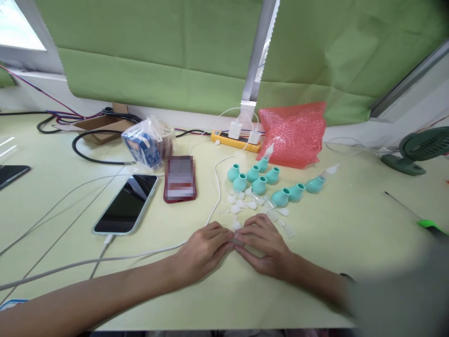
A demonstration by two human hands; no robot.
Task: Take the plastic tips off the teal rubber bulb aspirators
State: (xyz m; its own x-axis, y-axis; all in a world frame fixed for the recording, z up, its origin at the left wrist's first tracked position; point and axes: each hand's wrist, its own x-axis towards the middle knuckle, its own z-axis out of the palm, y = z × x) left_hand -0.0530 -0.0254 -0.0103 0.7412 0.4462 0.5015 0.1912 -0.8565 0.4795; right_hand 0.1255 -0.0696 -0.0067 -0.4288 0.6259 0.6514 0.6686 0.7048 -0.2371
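Near the front of the table, my left hand (206, 245) and my right hand (263, 243) meet, fingertips pinched together on a small translucent plastic piece (237, 238). My fingers cover much of it, so its full shape is hidden. A white rounded tip (236, 225) shows just beyond the fingertips; whether it joins the held piece I cannot tell. Past the hands lie several loose white silicone tips (251, 205) and clear plastic tubes (286, 228). Behind these are several teal rubber bulbs (259, 185) with open necks. Two bulbs, one at the back (263, 164) and one at the right (315, 185), carry pale pointed nozzles.
A white cable (147, 254) crosses left of my hands. Two phones (128, 203) (180, 178) lie at left, another (12, 174) at the far edge. Behind are a bagged bundle (149, 142), yellow power strip (235, 140), red bubble-wrap bag (293, 133); right, a screwdriver (428, 224) and green fan (421, 147).
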